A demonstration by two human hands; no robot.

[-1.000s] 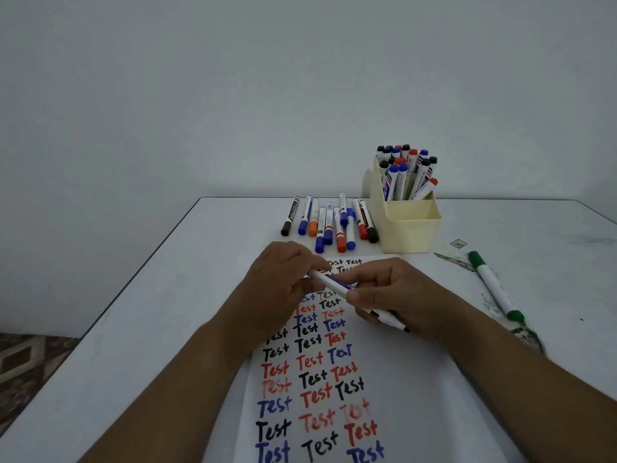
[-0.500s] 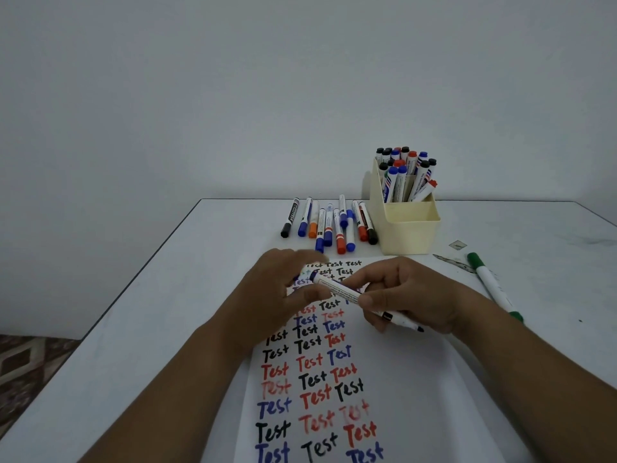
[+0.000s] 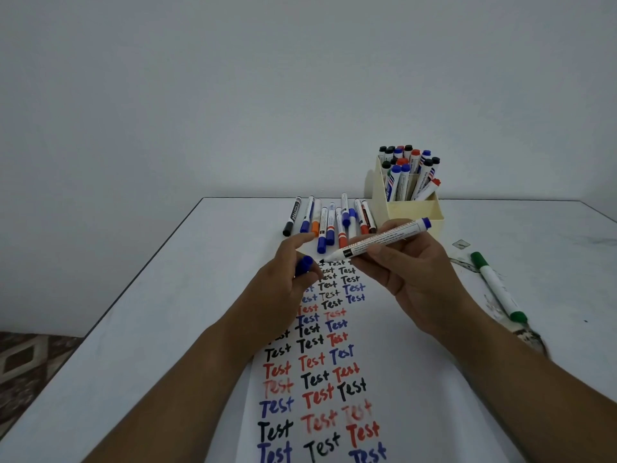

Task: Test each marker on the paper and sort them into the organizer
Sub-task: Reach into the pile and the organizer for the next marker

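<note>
Gripping an uncapped marker (image 3: 380, 240) above the paper (image 3: 394, 329), the right hand (image 3: 414, 279) tilts it. The left hand (image 3: 283, 289) pinches its blue cap (image 3: 303, 265) just beside.

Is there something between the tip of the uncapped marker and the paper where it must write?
Nothing visible is in the way. The right hand holds the uncapped marker with its tip just above the top rows on the paper. The left hand holds the blue cap off to the side.

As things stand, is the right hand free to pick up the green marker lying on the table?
Probably not yet: the right hand grips the uncapped marker. The green marker lies uncovered just to its right on the table, so the path itself looks free.
</note>
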